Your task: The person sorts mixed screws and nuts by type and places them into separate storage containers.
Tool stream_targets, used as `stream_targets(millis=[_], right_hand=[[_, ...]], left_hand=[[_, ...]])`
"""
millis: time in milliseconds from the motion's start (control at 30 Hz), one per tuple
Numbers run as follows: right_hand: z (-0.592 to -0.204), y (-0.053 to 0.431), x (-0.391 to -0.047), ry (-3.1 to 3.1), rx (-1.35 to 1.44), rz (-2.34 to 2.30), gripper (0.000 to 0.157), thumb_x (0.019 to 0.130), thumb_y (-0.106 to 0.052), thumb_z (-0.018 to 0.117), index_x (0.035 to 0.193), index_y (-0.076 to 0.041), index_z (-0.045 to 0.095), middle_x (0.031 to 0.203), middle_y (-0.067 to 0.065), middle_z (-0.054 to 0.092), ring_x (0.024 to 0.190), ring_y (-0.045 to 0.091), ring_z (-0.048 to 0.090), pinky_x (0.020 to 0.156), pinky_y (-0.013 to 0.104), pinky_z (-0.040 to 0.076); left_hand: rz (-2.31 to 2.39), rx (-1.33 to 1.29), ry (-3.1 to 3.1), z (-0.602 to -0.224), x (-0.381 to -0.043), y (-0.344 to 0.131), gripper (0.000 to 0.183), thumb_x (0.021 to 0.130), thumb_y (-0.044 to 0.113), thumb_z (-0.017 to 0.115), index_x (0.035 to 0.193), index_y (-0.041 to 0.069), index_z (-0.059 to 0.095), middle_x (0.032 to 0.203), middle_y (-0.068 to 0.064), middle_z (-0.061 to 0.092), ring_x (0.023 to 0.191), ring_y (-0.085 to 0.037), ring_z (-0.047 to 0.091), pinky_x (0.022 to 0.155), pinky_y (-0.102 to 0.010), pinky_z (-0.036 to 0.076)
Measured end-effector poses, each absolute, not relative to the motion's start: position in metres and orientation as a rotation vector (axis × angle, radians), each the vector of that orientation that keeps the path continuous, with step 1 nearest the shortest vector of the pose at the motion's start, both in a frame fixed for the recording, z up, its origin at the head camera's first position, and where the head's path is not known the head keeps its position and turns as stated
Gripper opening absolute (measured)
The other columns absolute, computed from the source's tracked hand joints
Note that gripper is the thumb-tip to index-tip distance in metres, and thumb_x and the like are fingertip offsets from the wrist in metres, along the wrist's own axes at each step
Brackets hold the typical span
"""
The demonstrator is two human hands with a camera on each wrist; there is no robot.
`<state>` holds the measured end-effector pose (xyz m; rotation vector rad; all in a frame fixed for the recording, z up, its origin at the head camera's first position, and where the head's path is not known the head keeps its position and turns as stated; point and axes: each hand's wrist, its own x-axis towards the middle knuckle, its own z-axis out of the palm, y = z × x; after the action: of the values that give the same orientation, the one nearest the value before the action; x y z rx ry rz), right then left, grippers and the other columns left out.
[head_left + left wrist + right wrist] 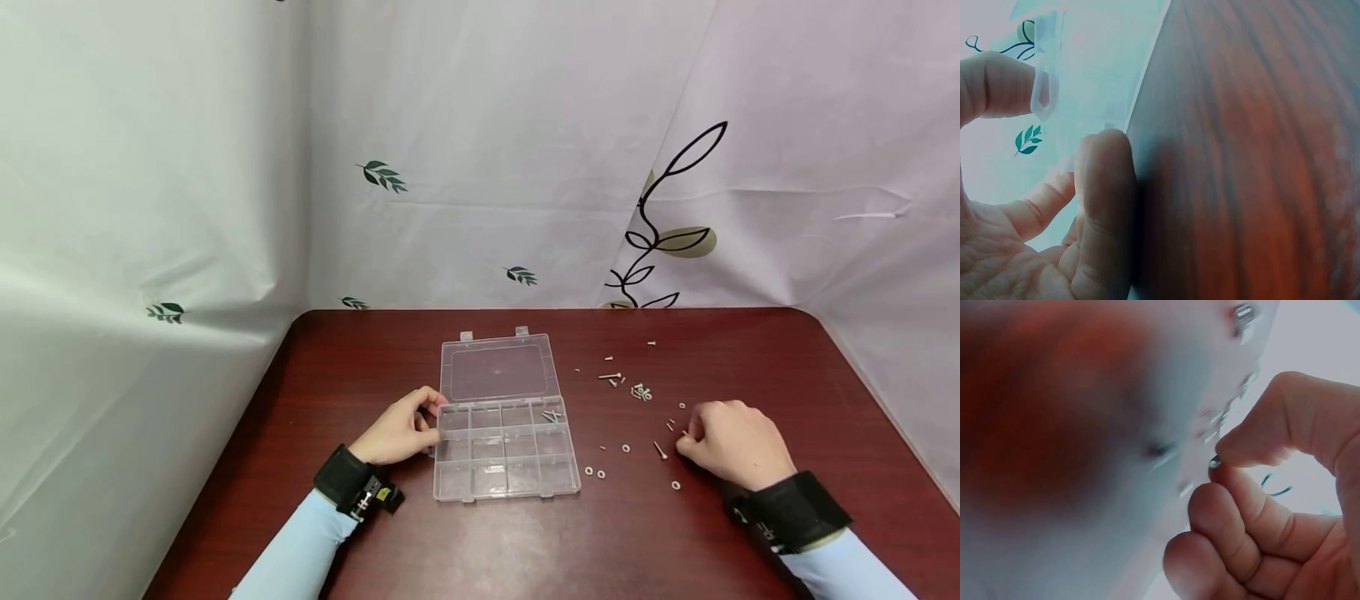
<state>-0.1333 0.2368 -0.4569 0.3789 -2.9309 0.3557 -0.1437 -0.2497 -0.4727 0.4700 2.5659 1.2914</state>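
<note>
On the table sits a clear plastic compartment box (pixel 487 468), its lid (pixel 497 371) laid back away from me. My left hand (pixel 397 429) holds the box by its left side, thumb and fingers at the rim; the left wrist view shows the thumb (pixel 1007 87) against a clear plastic edge. A few screws (pixel 552 416) lie in the upper right compartment. To the right of the box, my right hand (pixel 738 442) pinches a small screw (pixel 1215 462) between thumb and index finger, low over the table. Only the screw's shiny end shows.
Loose screws (pixel 660 450), washers (pixel 626 448) and a cluster of small hardware (pixel 641 392) are scattered between the box and my right hand and farther back. Fabric with leaf prints (pixel 480 208) hangs behind the dark red wooden table (pixel 360 350).
</note>
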Motion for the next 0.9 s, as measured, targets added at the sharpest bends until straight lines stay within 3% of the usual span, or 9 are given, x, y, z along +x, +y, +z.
stream_targets(millis=[700, 833, 900], right_hand=[[-0.428, 0.118, -0.146, -2.541, 1.011, 0.542, 0.024, 0.062, -0.018, 0.068, 0.065, -0.030, 0.048, 0.062, -0.020, 0.038, 0.056, 0.001, 0.037, 0.053, 0.023, 0.035], [-0.426, 0.109, -0.144, -2.542, 1.081, 0.587, 0.020, 0.072, -0.030, 0.076, 0.083, -0.025, 0.061, 0.073, -0.015, 0.050, 0.064, 0.001, 0.045, 0.059, 0.023, 0.042], [-0.426, 0.109, -0.145, -2.559, 1.090, 0.597, 0.032, 0.074, -0.038, 0.079, 0.098, -0.021, 0.065, 0.084, -0.011, 0.056, 0.070, 0.003, 0.050, 0.064, 0.026, 0.046]], left_hand=[[1.307, 0.451, 2.561, -0.472, -0.145, -0.250, 0.039, 0.081, 0.004, 0.064, 0.119, 0.007, 0.056, 0.104, -0.013, 0.052, 0.065, -0.018, 0.060, 0.060, -0.033, 0.054], [1.310, 0.453, 2.558, -0.473, -0.144, -0.250, 0.039, 0.081, 0.004, 0.064, 0.120, 0.006, 0.056, 0.105, -0.013, 0.052, 0.065, -0.018, 0.060, 0.060, -0.033, 0.055], [1.310, 0.453, 2.556, -0.473, -0.144, -0.250, 0.040, 0.081, 0.004, 0.064, 0.120, 0.006, 0.056, 0.105, -0.012, 0.052, 0.065, -0.017, 0.060, 0.060, -0.033, 0.055]])
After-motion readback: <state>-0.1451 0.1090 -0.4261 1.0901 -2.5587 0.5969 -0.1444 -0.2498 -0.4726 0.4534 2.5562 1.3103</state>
